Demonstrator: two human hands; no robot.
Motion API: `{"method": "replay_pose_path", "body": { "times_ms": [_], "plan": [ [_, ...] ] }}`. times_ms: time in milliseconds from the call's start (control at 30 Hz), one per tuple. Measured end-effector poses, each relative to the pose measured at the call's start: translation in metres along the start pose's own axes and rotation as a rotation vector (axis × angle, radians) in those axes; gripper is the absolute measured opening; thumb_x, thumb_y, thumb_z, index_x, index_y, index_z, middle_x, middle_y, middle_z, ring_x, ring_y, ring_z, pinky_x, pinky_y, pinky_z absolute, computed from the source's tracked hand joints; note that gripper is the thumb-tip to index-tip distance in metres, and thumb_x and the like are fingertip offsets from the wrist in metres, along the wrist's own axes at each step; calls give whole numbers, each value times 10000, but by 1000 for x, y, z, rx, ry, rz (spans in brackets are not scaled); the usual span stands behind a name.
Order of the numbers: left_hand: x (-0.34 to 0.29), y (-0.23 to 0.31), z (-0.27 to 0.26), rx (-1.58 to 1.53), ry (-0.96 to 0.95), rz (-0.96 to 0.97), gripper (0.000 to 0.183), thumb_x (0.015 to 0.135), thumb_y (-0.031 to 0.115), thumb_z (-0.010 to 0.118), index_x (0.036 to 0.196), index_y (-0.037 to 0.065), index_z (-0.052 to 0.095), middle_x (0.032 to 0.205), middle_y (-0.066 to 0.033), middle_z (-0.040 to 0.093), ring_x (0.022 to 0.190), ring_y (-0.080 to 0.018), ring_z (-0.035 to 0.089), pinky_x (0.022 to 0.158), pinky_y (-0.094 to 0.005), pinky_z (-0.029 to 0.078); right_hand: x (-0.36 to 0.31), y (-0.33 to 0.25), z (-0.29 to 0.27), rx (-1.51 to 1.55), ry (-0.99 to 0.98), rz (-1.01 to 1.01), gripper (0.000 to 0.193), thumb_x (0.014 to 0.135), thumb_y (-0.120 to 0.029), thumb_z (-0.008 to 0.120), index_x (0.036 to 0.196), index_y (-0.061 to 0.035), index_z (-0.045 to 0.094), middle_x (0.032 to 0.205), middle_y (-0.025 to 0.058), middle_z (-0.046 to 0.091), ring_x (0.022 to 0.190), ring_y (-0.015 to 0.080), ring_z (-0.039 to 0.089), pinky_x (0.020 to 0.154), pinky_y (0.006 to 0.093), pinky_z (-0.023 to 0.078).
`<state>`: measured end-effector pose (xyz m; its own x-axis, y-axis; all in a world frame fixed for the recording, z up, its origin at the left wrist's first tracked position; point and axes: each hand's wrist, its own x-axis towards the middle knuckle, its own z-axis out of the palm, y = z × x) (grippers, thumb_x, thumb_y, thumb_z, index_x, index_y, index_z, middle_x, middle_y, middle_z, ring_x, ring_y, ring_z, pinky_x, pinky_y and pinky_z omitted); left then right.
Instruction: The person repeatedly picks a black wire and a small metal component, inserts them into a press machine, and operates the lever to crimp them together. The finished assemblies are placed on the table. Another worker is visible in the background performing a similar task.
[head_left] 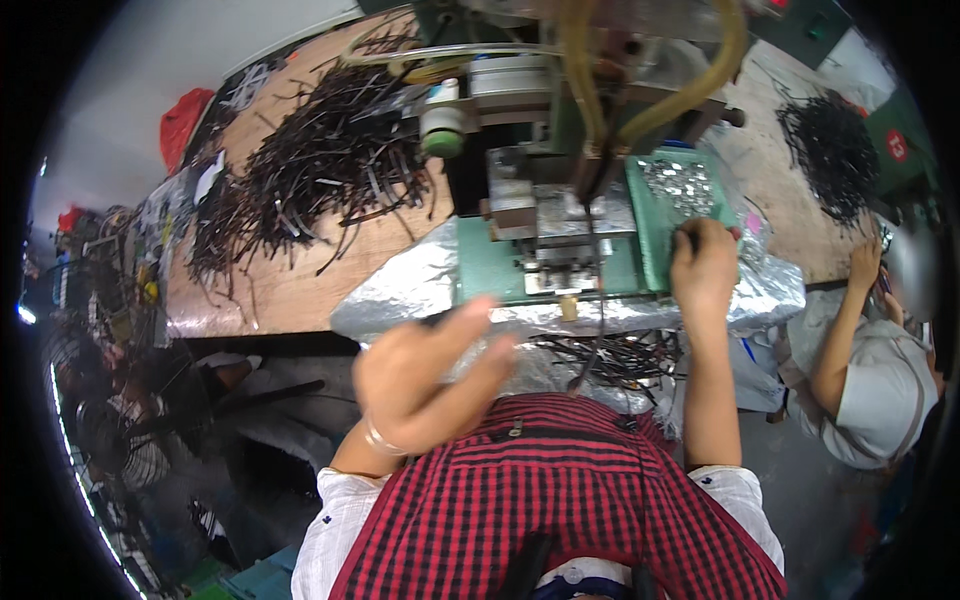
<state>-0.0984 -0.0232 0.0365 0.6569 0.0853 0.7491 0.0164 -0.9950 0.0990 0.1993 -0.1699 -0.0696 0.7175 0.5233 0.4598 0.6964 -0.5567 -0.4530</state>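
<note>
In the head view, the right hand (706, 268) is hanging over the green tray (653, 225), where small metal pieces (682, 185) are lying beyond its fingertips; the blurred left hand (412, 388) is hovering before the machine (513, 205). I cannot tell whether either is gripping anything.

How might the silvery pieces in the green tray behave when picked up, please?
The pieces are probably light, being so small. Their metallic shine suggests they would stay stiff rather than bend. Lying loosely heaped in the tray, they may slide over one another when pushed.
</note>
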Motion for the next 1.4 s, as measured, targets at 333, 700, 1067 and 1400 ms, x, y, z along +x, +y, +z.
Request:
{"method": "replay_pose_path", "body": {
  "times_ms": [333, 700, 1067, 1400],
  "plan": [
    [-40, -148, 19, 424, 14, -637, 94, 857, 56, 715, 948, 77, 724, 1020, -93, 655, 890, -304, 667, 732, -371, 536, 14, -18, 6, 701, -59, 278, 159, 970, -91, 673, 1093, -3, 720, 930, 41, 735, 856, 100, 664, 809, 240, 504],
    [-68, -173, 75, 227, 25, -706, 126, 841, 34, 690, 963, 23, 664, 929, -159, 680, 867, -361, 659, 765, -409, 523, -10, -15, -28, 650, 33, 205, 128, 945, -19, 661, 1056, 8, 718, 990, 54, 737, 994, 124, 653, 945, 252, 465],
    [-44, -116, 99, -548, 465, -888, 96, 990, 86, 676, 983, -8, 658, 872, -22, 680, 759, -64, 600, 685, -205, 475, 13, -118, 3, 1118, 47, 64, 402, 855, 5, 735, 1229, 30, 590, 1057, 112, 706, 967, 173, 683, 893, 297, 522],
    [37, -34, 26, -224, 347, 30, 223, 940, 70, 711, 1120, 25, 586, 1038, -177, 744, 803, -232, 705, 593, -290, 513, 11, -144, -34, 1228, -69, 64, 508, 875, 23, 668, 1356, 42, 506, 1221, 155, 667, 1079, 208, 662, 963, 348, 506]
  ]
}}
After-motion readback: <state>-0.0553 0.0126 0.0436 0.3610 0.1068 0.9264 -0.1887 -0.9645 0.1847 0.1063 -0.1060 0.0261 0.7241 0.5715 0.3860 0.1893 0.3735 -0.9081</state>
